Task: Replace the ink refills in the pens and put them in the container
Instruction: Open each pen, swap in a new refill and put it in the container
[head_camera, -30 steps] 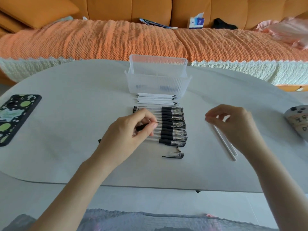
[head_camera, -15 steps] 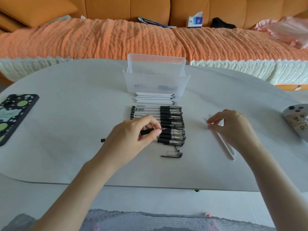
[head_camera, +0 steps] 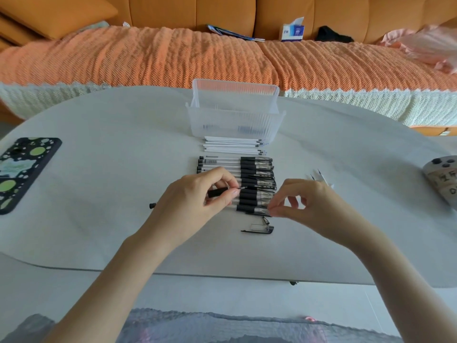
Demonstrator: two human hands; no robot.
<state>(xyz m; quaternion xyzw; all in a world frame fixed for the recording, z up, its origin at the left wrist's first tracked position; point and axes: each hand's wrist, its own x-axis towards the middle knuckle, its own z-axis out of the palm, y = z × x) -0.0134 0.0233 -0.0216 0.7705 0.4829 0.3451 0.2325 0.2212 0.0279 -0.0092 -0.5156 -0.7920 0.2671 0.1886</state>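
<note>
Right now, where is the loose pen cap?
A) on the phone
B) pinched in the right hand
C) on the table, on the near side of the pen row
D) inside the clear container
C: the pen cap lies alone on the table, just nearer the person than the pen row.

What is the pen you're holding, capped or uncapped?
Uncapped: the pen in the left hand shows its bare tip; a cap lies nearby.

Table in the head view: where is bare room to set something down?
Bare tabletop lies between the phone and the row of pens, and right of the container toward the grey object at the edge. Crowded: the middle strip of container, white refills, pens and loose cap, with left hand and right hand over it.
</note>
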